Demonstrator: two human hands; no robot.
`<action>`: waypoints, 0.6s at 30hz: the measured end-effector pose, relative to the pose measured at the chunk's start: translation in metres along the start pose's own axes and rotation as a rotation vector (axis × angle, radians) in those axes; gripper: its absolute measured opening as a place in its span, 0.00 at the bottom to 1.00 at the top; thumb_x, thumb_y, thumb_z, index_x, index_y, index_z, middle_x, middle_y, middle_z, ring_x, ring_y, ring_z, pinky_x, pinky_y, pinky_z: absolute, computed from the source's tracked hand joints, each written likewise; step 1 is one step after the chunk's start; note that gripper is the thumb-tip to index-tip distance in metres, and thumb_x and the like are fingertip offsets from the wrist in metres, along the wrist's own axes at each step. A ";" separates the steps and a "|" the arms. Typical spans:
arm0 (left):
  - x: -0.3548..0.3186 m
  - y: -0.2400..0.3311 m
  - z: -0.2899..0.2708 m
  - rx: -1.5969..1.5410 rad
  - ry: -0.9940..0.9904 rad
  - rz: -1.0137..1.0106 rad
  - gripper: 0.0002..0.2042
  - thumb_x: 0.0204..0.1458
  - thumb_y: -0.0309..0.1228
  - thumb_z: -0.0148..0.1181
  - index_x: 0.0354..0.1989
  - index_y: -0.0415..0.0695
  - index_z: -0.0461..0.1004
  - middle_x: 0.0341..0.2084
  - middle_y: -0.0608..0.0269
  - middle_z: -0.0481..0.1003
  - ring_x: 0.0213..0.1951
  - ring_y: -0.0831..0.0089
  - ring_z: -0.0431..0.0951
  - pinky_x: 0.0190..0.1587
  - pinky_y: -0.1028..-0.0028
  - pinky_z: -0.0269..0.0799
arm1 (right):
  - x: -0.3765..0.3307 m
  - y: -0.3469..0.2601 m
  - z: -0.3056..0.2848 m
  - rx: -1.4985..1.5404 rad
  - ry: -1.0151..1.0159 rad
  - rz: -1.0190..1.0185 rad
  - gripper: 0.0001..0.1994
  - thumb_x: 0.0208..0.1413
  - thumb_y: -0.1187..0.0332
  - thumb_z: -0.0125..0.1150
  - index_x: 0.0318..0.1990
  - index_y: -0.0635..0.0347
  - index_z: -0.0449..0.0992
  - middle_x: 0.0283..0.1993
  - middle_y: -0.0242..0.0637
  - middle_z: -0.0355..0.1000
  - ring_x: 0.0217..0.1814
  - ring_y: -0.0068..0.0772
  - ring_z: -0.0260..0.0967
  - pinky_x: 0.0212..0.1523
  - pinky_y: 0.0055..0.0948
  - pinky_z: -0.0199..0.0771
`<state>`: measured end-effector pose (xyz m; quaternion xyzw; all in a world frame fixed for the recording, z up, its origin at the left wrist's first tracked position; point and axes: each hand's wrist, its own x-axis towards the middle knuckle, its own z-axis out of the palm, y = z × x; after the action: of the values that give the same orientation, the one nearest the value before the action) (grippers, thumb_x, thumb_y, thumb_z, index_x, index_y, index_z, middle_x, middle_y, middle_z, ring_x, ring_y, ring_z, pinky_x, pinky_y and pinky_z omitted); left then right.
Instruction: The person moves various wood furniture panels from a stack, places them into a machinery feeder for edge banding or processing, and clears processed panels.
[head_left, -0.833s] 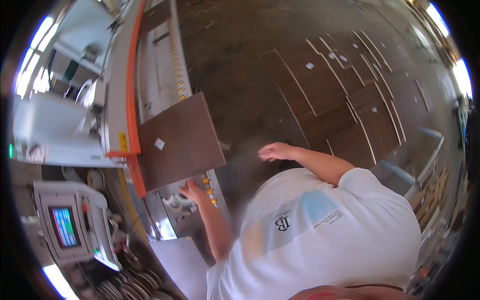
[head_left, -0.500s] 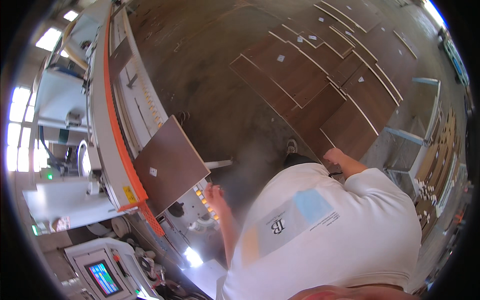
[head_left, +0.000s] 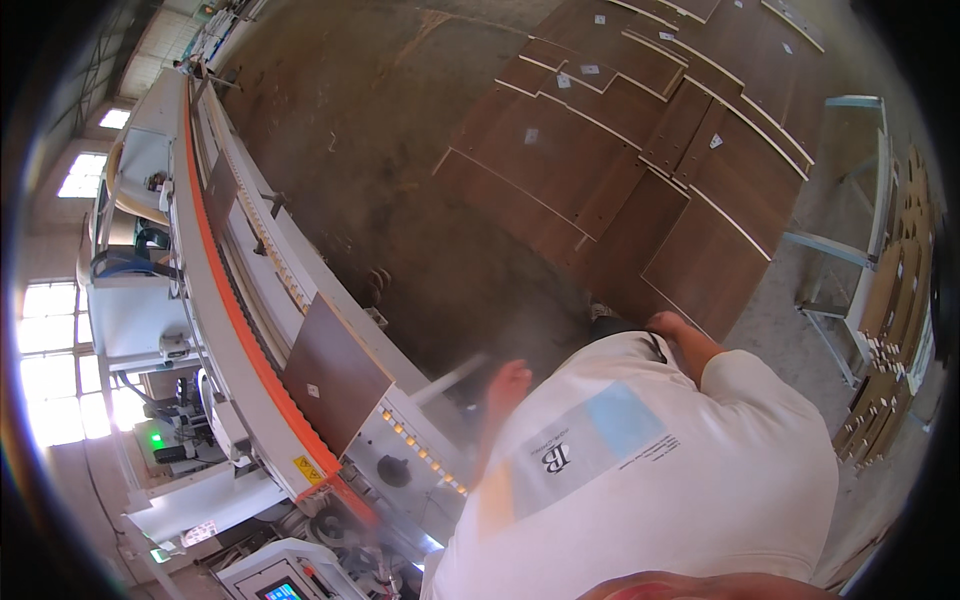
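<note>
My left hand (head_left: 509, 382) is in the air beside the machine, away from the brown panel. It is smeared by motion, and I see no object in it. The brown panel (head_left: 335, 378), with a small white label, lies flat on the machine's bed against the orange-edged beam (head_left: 252, 350). My right hand (head_left: 668, 323) is by my waist, its fingers curled in, with nothing visible in them. Beyond it, brown boards (head_left: 640, 230) with pale edges lie spread in an overlapping layer, several bearing white labels.
A second brown panel (head_left: 221, 190) sits farther along the machine. At the lower left stands a control console (head_left: 290, 570) with a lit screen. On the right are a grey metal frame (head_left: 832, 252) and stacked board strips (head_left: 900, 290). My shoe (head_left: 601, 311) shows near the boards.
My left hand has moved right, away from the panel's corner. The near panel has shifted along the beam, away from the hand. My view has turned; the right hand stays near my waist.
</note>
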<state>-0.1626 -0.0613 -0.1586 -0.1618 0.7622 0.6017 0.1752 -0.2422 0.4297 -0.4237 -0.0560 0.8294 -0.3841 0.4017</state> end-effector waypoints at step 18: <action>0.283 0.128 0.017 0.724 -0.550 -0.007 0.18 0.59 0.40 0.62 0.55 0.46 0.78 0.48 0.53 0.82 0.51 0.57 0.82 0.55 0.62 0.76 | -0.058 -0.109 -0.013 0.898 0.502 0.492 0.10 0.64 0.65 0.61 0.39 0.63 0.81 0.33 0.34 0.79 0.30 0.27 0.75 0.31 0.28 0.75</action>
<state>-0.4703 -0.0259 -0.1831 0.0733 0.8483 0.3163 0.4183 -0.2360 0.3842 -0.3085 0.4080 0.6433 -0.5958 0.2544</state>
